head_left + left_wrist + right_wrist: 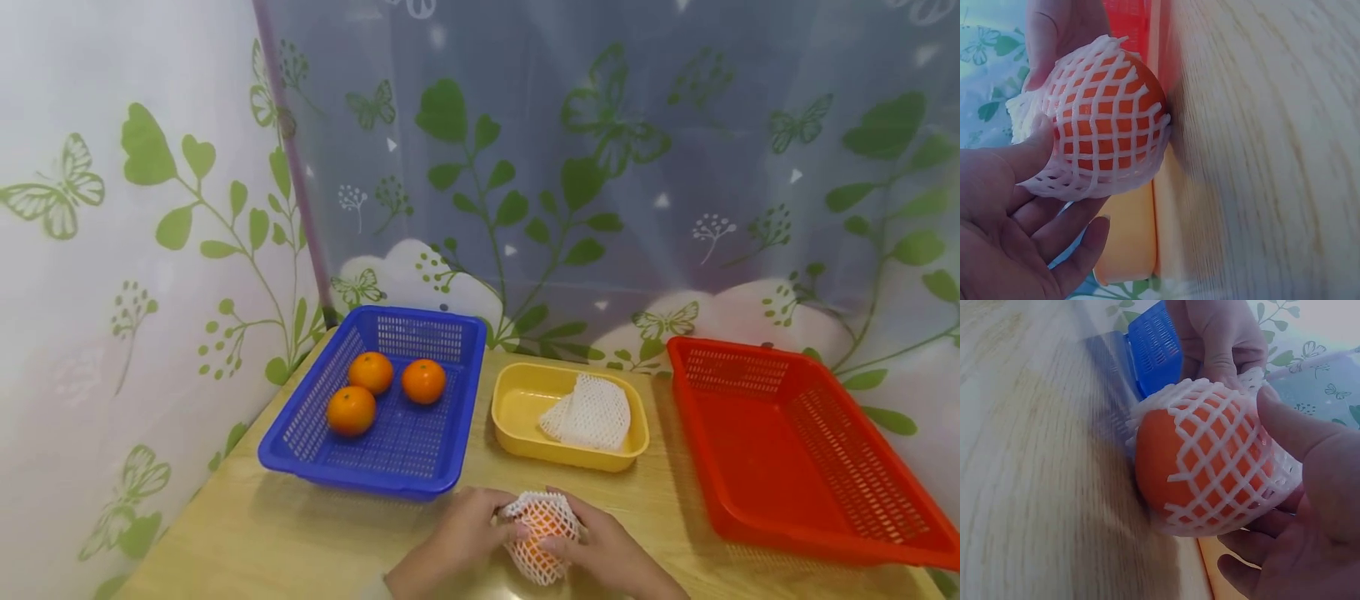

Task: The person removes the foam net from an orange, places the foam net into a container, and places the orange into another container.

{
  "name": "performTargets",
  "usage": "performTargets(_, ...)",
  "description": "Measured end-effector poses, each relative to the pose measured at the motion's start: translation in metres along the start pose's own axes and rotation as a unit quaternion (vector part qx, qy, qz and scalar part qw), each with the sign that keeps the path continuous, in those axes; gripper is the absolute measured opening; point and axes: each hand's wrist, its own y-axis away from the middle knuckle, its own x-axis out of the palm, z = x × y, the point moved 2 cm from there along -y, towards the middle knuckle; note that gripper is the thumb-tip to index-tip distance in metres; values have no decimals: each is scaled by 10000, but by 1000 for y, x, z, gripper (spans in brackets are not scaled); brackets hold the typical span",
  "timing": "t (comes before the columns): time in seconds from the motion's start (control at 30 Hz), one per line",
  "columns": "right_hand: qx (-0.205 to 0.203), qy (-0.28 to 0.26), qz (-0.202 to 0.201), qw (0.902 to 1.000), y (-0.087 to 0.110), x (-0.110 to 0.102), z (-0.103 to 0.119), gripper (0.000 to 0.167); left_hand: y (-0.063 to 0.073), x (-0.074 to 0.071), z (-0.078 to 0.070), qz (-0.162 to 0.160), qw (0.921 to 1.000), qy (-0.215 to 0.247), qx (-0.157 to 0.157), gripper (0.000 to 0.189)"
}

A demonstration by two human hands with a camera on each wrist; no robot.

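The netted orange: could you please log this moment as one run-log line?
left hand: grips netted orange | right hand: grips it too | blue basket: three bare oranges | red basket: no fruit

Light wooden table (300, 533); directly on it: blue basket (390, 467), yellow tray (517, 433), red basket (787, 467), netted orange (542, 533) at near edge.

left hand (457, 537): low at near edge, thumb and fingers curled inward, pinching | right hand (611, 550): opposite it, thumb on top, fingers cupped beneath | both hands met at centre, thumbs nearly touching
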Motion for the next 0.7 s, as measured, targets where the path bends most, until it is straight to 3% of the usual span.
performTargets(0.2, -81, 237, -124, 9996, 2, 0, -1, 57, 1, 0, 1, -13, 9999, -43, 119, 27)
performTargets(0.43, -123, 162, -195, 9996, 2, -2, 2, 47, 2, 0, 3, 88, 9996, 258, 97, 40)
performTargets(0.7, -452, 369, -483, 9971, 4, -3, 6, 39, 1, 3, 5, -37, 9998, 35, 194, 40)
